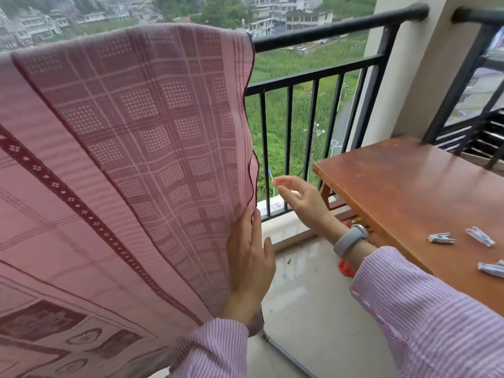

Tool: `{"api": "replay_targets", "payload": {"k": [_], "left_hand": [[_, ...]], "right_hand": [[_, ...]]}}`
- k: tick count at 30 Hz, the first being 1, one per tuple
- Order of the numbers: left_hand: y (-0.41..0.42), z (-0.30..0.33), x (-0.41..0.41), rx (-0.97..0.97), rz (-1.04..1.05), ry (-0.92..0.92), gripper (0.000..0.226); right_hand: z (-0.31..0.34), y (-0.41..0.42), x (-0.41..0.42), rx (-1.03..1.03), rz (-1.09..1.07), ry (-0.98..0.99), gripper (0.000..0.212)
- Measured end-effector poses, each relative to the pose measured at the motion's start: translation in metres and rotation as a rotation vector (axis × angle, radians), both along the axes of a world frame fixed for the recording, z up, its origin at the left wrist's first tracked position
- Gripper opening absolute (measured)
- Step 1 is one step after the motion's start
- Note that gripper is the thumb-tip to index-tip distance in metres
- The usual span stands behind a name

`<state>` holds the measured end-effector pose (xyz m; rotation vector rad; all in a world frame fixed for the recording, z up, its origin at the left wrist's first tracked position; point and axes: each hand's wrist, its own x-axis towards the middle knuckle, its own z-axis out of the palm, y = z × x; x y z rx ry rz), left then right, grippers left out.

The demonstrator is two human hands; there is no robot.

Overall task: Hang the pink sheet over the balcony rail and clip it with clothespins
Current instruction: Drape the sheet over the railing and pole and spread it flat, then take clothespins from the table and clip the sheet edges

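The pink sheet [131, 148], checked with dark red borders, hangs over the black balcony rail [335, 30] and covers its left stretch. My left hand [251, 255] lies flat with straight fingers against the sheet's right edge low down. A little to the right, my right hand [297, 200] hovers in the air beside that edge, fingers relaxed and holding nothing, a grey band on its wrist. Three pale clothespins lie on the wooden table: one [440, 238], another [480, 236] and a third [492, 268] at the frame's right edge.
The brown wooden table [403, 192] stands at the right against the railing bars. A beige pillar [401, 77] rises behind it. Something red [345, 268] lies on the tiled floor [308, 309] under the table's corner. Beyond the bars lie fields and buildings far below.
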<state>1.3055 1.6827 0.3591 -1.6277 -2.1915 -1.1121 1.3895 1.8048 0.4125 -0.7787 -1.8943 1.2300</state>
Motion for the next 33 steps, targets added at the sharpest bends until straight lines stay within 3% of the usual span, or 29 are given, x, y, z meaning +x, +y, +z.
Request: {"api": "replay_targets", "payload": {"k": [7,12,18,23,27,33], "left_hand": [[0.022,-0.04,0.029,-0.322,-0.202,0.106,0.052],[0.049,-0.076,0.063,-0.527,-0.432,0.183,0.063],[0.126,-0.078,0.122,-0.539,-0.61,0.259,0.063],[0.211,-0.101,0.171,-0.57,-0.665,0.289,0.056],[0.285,-0.147,0.214,-0.657,-0.66,0.291,0.057],[0.337,-0.213,0.278,-0.932,-0.647,0.266,0.063]], "right_hand": [[-0.081,-0.015,0.078,-0.001,-0.229,-0.38,0.033],[-0.124,-0.026,0.157,-0.17,-0.436,-0.618,0.037],[-0.135,0.011,0.244,-0.262,-0.637,-0.731,0.039],[-0.16,0.095,0.299,-0.238,-0.651,-0.815,0.041],[-0.197,0.185,0.338,-0.14,-0.581,-1.061,0.043],[-0.247,0.26,0.378,-0.052,-0.403,-1.332,0.054]]}}
